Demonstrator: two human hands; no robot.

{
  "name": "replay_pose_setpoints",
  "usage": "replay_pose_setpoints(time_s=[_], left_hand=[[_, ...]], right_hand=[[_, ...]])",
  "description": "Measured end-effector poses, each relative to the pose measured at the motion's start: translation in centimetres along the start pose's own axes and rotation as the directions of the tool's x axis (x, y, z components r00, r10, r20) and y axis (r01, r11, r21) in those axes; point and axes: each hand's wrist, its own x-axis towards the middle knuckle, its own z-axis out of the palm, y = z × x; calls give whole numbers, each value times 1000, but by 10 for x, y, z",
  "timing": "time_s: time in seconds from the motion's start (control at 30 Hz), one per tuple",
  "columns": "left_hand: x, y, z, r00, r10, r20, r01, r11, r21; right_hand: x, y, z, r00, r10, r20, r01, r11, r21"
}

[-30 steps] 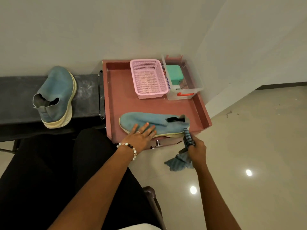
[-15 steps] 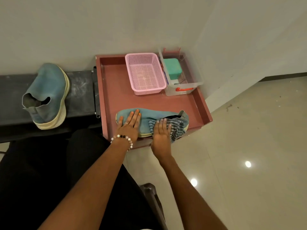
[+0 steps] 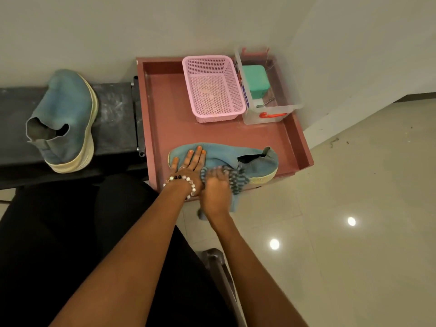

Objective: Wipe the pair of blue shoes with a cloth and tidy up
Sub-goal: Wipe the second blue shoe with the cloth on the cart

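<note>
Corner of a room with plain pale walls and a shiny tiled floor (image 3: 354,232) on the right side of the frame. A dark surface (image 3: 113,114) runs along the left, and butted up against it mid-frame is a reddish-brown tray (image 3: 165,109) with raised edges.

One blue shoe (image 3: 236,156) lies on its side at the lower edge of the tray, toe pointing left, heel opening to the right. The left hand (image 3: 188,164) sits flat on the toe end, fingers straight and spread, beaded bracelet (image 3: 184,181) on the wrist. The right hand (image 3: 215,187) is just beside it, pressing a striped blue-grey cloth (image 3: 237,179) against the side of the shoe; it's motion-blurred, so I can't tell whether the fingers are curled round the cloth or flat on it. Part of the cloth hangs below the tray edge.

The other blue shoe (image 3: 66,119) stands on the dark surface at the left of the frame, well apart.

At the top of the tray: a pink mesh basket (image 3: 212,88), and right next to it a clear plastic box (image 3: 278,100) with a green block (image 3: 256,81) inside.
</note>
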Motion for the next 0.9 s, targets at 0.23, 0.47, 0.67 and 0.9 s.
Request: replay_pose_setpoints(time_s=[0.23, 0.47, 0.67, 0.9], left_hand=[[-4, 0, 0, 1000, 7, -13, -7, 999, 39], [-4, 3, 4, 998, -12, -57, 14, 999, 33], [-5, -1, 2, 999, 5, -44, -4, 1000, 30], [-3, 2, 3, 999, -14, -41, 16, 999, 39]], right_hand=[[7, 125, -37, 925, -378, 48, 376, 887, -268], [2, 29, -11, 997, 67, 43, -54, 965, -255], [-3, 86, -21, 900, -428, 87, 424, 904, 63], [4, 78, -29, 999, 34, 38, -21, 954, -300]])
